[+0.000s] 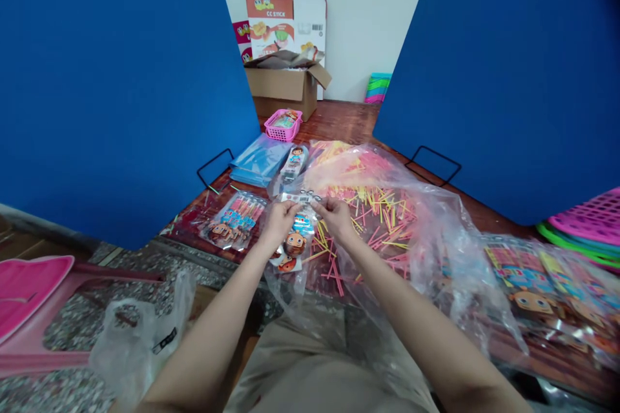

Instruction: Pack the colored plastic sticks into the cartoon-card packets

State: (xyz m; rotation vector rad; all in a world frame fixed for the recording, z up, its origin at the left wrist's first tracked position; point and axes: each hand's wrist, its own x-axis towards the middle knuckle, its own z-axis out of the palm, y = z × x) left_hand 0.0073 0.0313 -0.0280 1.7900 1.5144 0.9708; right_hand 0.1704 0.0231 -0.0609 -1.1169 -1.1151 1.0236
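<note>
My left hand [281, 219] pinches the upper left edge of a small printed plastic bag [295, 242] with a cartoon face on it. At the bag's upper right edge, my right hand [335, 211] has thumb and fingers closed on it. Just beyond both hands lies a stack of similar printed bags [294, 160]. Pink and yellow thin sticks [378, 213] are spread on a large clear plastic sheet or bag [436, 206] right of my hands. Left of my left hand is a pile of filled printed bags [237, 219], with sticks showing inside.
Blue panels [111, 77] flank the wooden surface [339, 117]. Behind stand an open cardboard box [276, 84] and a pink basket [283, 126]. Folded blue plastic [259, 161] lies left. More filled bags [533, 290] lie right, near stacked colourful baskets [591, 219]. A pink stool [33, 290] stands lower left.
</note>
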